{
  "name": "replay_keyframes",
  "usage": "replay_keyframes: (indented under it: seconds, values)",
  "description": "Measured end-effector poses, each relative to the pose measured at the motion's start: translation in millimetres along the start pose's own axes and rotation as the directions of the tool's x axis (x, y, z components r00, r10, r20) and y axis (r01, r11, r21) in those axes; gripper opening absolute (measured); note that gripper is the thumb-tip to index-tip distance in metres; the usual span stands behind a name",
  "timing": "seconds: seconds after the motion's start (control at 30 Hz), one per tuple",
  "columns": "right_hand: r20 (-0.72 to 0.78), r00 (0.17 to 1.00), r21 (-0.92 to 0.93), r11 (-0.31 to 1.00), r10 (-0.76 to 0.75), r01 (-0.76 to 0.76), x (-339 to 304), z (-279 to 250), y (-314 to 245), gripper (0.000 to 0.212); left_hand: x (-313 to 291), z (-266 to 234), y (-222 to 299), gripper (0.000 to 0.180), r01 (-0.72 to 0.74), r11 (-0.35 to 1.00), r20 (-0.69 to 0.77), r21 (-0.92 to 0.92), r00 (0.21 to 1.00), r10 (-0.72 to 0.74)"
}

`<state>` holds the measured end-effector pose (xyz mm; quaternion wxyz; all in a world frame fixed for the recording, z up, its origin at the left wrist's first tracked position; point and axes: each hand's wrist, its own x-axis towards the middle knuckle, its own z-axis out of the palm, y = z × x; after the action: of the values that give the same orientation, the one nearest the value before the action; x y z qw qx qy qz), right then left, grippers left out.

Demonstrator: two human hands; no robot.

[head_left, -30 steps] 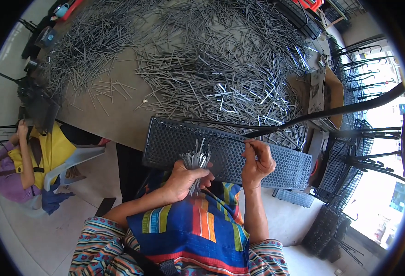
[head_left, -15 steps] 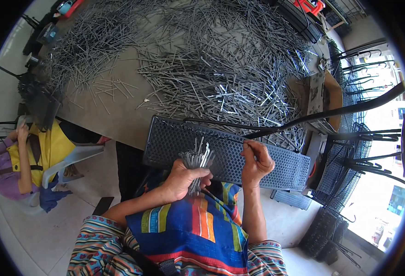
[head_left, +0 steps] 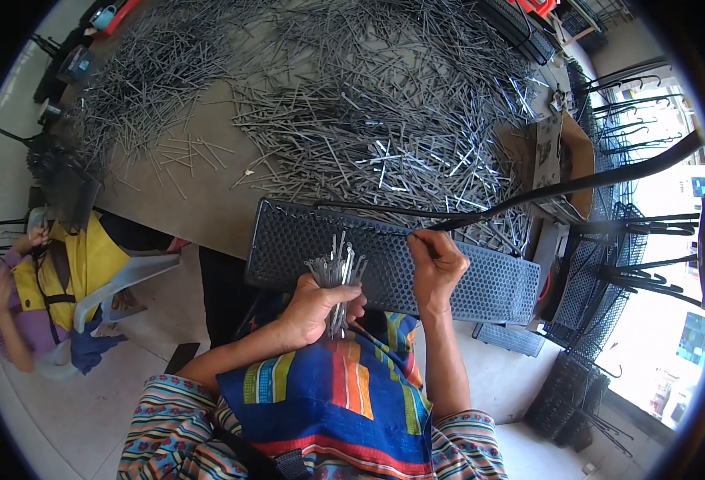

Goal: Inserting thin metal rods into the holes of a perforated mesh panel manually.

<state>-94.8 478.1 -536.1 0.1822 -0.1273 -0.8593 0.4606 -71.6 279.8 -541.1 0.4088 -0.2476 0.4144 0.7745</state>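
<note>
Left hand (head_left: 314, 308): closed in a fist around a bundle of thin metal rods (head_left: 336, 276). The rods stand roughly upright, fanning a little at the top, their lower ends sticking out below the fist. The bundle sits in front of the near edge of a long perforated metal panel (head_left: 488, 280).

Right hand (head_left: 435, 264): fingers curled and pinched together at the panel's far edge, near its middle. The fingertips meet something thin there; whether it is a single rod or the panel's rim cannot be told. The hand rests on the panel surface.

Panel: dark grey, full of small round holes, lying slantwise across the person's lap and the table's near edge, left end higher in the picture than the right.

Table (head_left: 200, 200): brown top, spread with a large loose heap of grey metal rods (head_left: 368, 112), densest in the middle and far side, thinner toward the left. A cardboard box (head_left: 564, 156) stands at the right end.

Room: pale tiled floor (head_left: 72, 416). At right, stacks of dark wire racks (head_left: 608, 280) and more perforated panels near a bright window. At left, another person in a yellow top (head_left: 56, 272) sits on a white plastic chair (head_left: 128, 276), well apart from the table work.
</note>
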Motion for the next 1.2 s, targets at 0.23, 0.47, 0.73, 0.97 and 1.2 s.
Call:
replay_keyframes:
  seconds: [0.23,0.47,0.73,0.97,1.2]
  values:
    - [-0.027,0.998,-0.037,0.998,-0.050,0.049,-1.2,1.6,2.2,0.007,0.7,-1.1,1.6,0.011,0.014,1.000,0.018,-0.019,1.000,-0.014]
    - [0.173,0.964,-0.309,0.918,-0.204,0.250,-1.1,6.2,5.9,0.010,3.9,-2.3,-0.4,0.009,0.048,0.998,0.019,-0.051,0.999,-0.047]
    - [0.478,0.803,0.230,0.831,0.356,-0.506,-27.2,-3.7,-10.7,0.014,3.4,0.5,-2.1,0.010,0.024,1.000,0.073,-0.011,0.997,-0.023]
    - [0.549,0.767,0.559,0.537,0.330,-0.632,-45.9,0.7,9.1,0.013,1.2,6.5,-1.0,0.017,0.105,0.992,0.155,-0.074,0.984,-0.092]
    - [0.591,0.777,0.723,0.286,0.217,-0.629,-52.7,-3.3,17.1,0.012,4.4,6.0,-8.3,0.017,0.094,0.989,0.127,-0.117,0.989,-0.079]
